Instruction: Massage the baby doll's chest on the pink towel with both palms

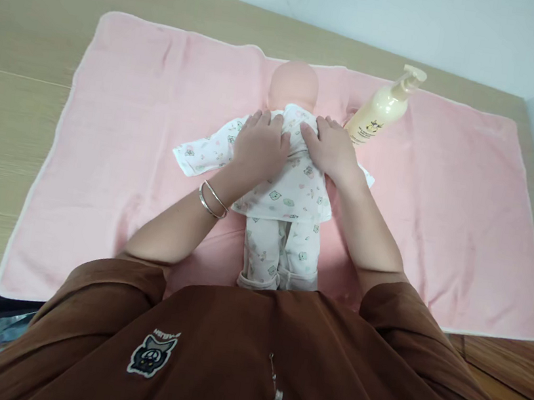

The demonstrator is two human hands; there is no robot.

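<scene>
While one bald doll [291, 187], in patterned white shirt and trousers, lies near the middle of a pink blanket [120, 113], both hands rest on its upper body. Left hand [262, 143]: laid flat, fingers extended, gripping nothing; two silver bangles [212, 200] at wrist. Right hand [332, 148]: likewise flat, thumb apart. Pump bottle [381, 110], pale yellow: just beyond right hand. Table [10, 117], wood-toned: beneath the blanket.

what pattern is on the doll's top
The top is white with small scattered cartoon prints, some green; the head view shows it best.
</scene>
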